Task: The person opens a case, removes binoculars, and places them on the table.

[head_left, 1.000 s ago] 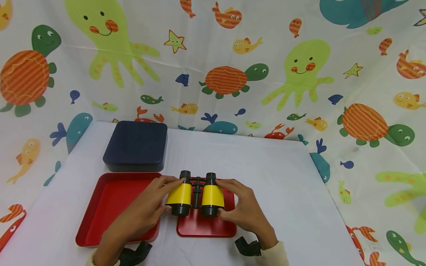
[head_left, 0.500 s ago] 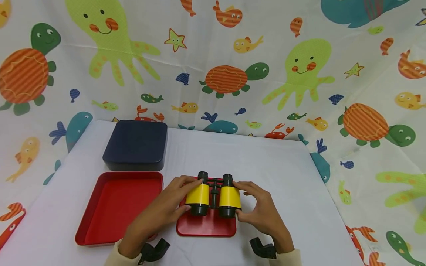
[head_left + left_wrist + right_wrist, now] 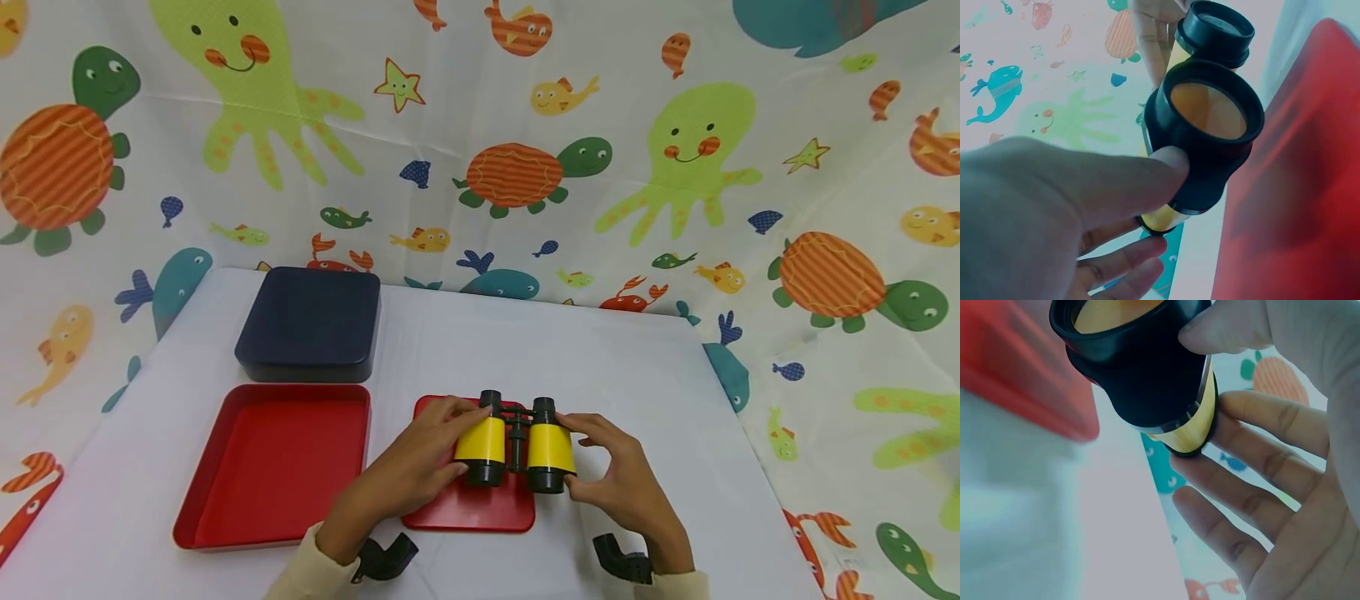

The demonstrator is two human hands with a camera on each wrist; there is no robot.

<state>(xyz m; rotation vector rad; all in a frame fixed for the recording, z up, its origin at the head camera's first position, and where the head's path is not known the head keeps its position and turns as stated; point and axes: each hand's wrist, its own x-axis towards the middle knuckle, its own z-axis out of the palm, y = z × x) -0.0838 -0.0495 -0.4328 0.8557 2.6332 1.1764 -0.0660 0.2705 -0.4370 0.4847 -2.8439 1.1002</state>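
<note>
To the left of the binoculars (image 3: 517, 442) we see an open-topped red tray (image 3: 273, 467), and we look straight onto its flat red floor, ringed by low walls. Farther from us, up and to the left of the binoculars, a navy box (image 3: 309, 323) sits with its top face covering it, so whatever is inside stays out of our sight. A flat-topped red slab (image 3: 480, 510) lies below the binoculars: their left barrel is over it, while their right barrel reaches past its right edge and over the white counter (image 3: 592, 358). We cannot tell whether any part touches the slab.

Our left hand (image 3: 420, 458) and right hand (image 3: 622, 475) grasp the binoculars from either side, thumbs at the wide near ends, fingers toward the narrow far ends.

We see white cloth stretching beyond the binoculars to the printed backdrop (image 3: 330, 167), and to their right as far as the slanting counter edge. Only a narrow strip of it, left of the binoculars, parts slab from tray.

The binoculars' twin yellow barrels have black ends and a dark central bridge; the wrist views show us amber-looking glass. Tray, slab and box all have smooth faces and rounded corners.
</note>
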